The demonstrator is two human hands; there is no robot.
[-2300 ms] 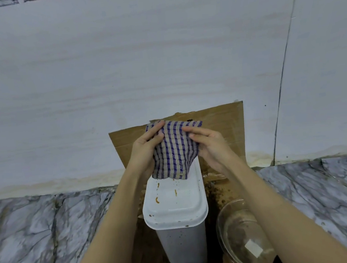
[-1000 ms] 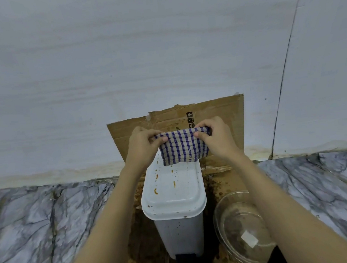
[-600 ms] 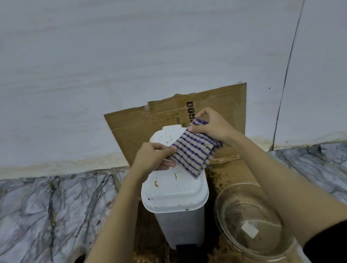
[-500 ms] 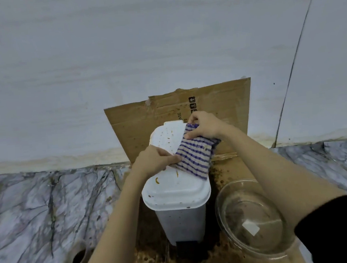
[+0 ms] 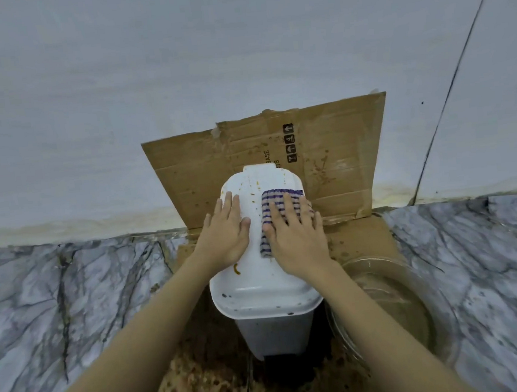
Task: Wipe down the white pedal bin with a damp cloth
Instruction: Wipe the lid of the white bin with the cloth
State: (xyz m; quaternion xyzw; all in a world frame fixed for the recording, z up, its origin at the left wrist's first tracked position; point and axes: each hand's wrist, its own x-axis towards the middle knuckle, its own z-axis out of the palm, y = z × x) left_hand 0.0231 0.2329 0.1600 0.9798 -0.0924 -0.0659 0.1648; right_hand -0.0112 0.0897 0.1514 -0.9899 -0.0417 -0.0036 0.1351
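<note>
glass bowl (image 5: 388, 306) just right of the white bin (image 5: 275, 328) on the floor (image 5: 71, 290). left hand (image 5: 226, 236) lies flat on its lid (image 5: 258, 285), fingers (image 5: 229, 203) straight, holding nothing; right hand (image 5: 298, 239), fingers straight, presses the checked cloth (image 5: 277, 195) at the lid's far right edge. cardboard (image 5: 340, 145) behind.

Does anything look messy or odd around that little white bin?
Yes. The bin lid carries orange-brown smears and dark specks near its front edge. The cardboard behind and beneath the bin is spattered and stained brown, with a ragged top edge. The glass bowl beside it holds cloudy, brownish water.
</note>
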